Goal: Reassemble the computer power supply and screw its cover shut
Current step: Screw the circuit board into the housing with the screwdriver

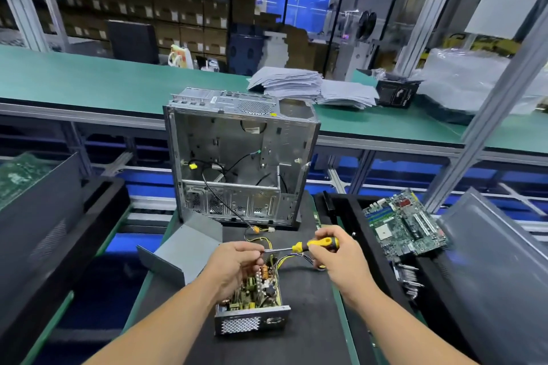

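Note:
The open power supply (252, 317) lies on the black mat, its circuit board bare and its mesh end facing me. Its grey metal cover (185, 246) lies off to the left, tilted on the mat. My right hand (341, 261) grips the yellow and black handle of a screwdriver (314, 245), held level above the supply. My left hand (234, 264) pinches the tip end of the metal shaft, over the board. Yellow and black wires (284, 261) trail from the supply toward the case.
An empty metal computer case (240, 163) stands upright behind the supply. A motherboard (406, 224) lies in a black tray at right. Dark side panels lean at far left (38, 225) and far right (498, 275). Stacked papers (296, 83) sit on the green bench behind.

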